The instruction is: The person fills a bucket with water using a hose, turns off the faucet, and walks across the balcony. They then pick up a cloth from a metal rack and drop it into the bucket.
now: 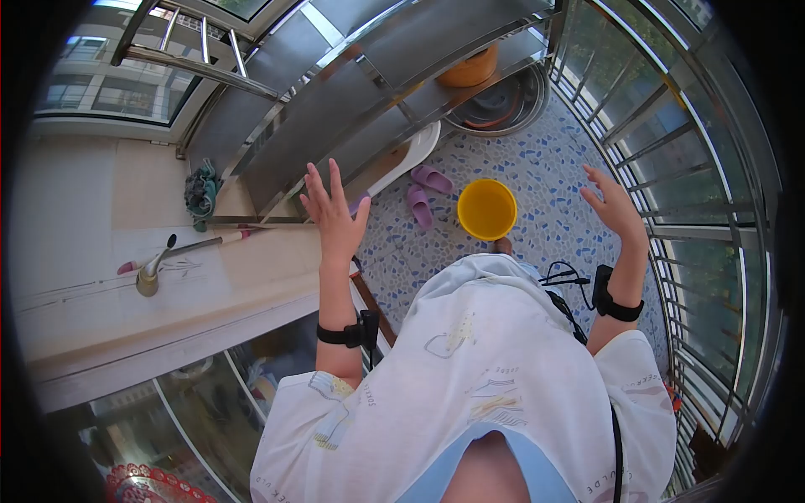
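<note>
Both hands are raised in front of the body with nothing in them. My left hand (335,220) has its fingers spread, near the lower shelf edge of a metal rack. On the right, my right hand (613,203) is held up with its fingers apart, beside the barred window side. Between them on the floor stands a yellow bucket (487,210), touched by neither hand. A pair of purple slippers (421,207) lies just left of the bucket.
The metal shelf rack (323,101) spans the top left. Beyond the slippers are a steel basin (537,88), an orange pot (471,69) and a white tub (411,157). A green cloth (201,194) hangs by a ledge (75,251). Metal railings (671,168) line the right.
</note>
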Demonstrator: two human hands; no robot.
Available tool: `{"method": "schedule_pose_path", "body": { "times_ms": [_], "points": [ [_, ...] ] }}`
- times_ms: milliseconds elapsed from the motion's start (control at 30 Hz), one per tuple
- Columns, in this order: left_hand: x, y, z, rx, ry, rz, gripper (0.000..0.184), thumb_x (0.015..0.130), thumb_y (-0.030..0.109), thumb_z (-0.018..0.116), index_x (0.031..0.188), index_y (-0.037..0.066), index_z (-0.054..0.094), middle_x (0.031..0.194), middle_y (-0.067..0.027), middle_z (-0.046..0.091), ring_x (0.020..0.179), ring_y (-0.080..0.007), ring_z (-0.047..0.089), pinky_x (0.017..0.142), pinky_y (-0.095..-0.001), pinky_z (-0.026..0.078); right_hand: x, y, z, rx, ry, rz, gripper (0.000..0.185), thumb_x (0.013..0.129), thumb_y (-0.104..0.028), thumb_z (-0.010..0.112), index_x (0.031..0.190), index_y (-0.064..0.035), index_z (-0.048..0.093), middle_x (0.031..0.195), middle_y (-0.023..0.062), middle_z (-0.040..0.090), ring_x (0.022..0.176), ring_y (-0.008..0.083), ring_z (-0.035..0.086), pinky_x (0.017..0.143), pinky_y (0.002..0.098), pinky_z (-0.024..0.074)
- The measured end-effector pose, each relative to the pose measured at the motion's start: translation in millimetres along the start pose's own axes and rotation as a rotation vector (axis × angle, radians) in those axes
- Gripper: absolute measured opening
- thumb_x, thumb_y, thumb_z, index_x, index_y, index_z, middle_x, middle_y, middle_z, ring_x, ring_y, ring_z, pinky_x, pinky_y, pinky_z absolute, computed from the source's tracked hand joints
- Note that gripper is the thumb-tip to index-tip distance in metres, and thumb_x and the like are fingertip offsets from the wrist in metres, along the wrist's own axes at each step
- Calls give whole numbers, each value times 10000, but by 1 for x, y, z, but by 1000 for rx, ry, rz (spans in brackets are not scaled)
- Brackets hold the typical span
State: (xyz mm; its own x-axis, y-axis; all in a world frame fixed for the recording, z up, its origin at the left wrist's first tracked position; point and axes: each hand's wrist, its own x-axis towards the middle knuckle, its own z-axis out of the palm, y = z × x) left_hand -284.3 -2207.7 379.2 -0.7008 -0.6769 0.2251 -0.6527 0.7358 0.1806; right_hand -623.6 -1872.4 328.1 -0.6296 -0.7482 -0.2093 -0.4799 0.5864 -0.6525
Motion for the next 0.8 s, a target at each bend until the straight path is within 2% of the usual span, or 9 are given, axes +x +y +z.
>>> {"method": "schedule_pose_path", "body": {
  "times_ms": [200,300,800],
  "points": [
    [-20,-9,8,39,-41,-119,917,854,311,682,1560,208,106,1596,-203,1,1464,-419,68,1148,-604,73,25,0,4,-49,-64,-63,488,950,-252,591,1383,-58,478,1292,190,583,1201,303,552,997,388,432],
    [-20,-10,10,22,-43,-148,926,842,295,692,1561,217,113,1604,-184,5,1468,-409,70,1150,-595,68,31,-7,3,-48,-104,-11,493,953,-254,586,1389,-55,470,1308,184,575,1211,302,546,1005,387,431],
    [45,-68,-1,-14,33,-47,932,844,310,684,1561,225,95,1600,-188,18,1469,-398,84,1160,-578,79,46,-52,18,-82,-8,36,522,940,-259,598,1402,-60,458,1329,189,559,1225,308,536,1021,384,422]
  ]
}}
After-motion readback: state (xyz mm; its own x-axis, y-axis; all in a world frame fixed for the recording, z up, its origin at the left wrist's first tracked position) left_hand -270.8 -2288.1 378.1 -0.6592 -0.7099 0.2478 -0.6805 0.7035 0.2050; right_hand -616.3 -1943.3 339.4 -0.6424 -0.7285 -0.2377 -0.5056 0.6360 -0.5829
